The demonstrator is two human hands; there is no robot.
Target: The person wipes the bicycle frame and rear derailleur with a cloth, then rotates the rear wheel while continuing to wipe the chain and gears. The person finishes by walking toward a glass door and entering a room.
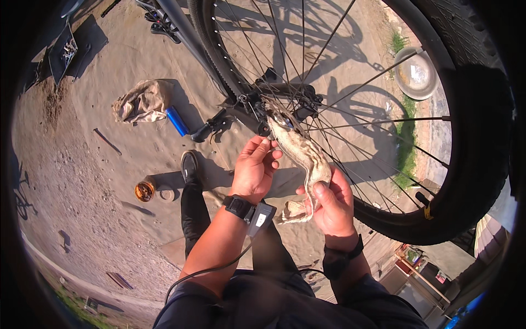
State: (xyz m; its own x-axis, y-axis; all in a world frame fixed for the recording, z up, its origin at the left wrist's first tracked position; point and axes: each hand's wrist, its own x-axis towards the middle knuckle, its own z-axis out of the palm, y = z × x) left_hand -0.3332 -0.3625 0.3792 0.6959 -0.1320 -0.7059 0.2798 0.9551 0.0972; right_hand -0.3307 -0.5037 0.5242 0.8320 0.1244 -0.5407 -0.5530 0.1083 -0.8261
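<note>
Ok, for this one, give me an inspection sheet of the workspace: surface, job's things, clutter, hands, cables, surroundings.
Surface: sunlit tan ground, crossed by shadows.
Job's things: pale rag, upper end near the middle of a bicycle wheel.
Clutter: crumpled cloth beside a blue cylinder; open tin with brown contents.
Hands: right hand grips the rag's lower part; left hand is beside its upper part, hold unclear.
Cables: black cable from the left wrist's device toward the body.
Surroundings: metal bowl by grass.
</note>
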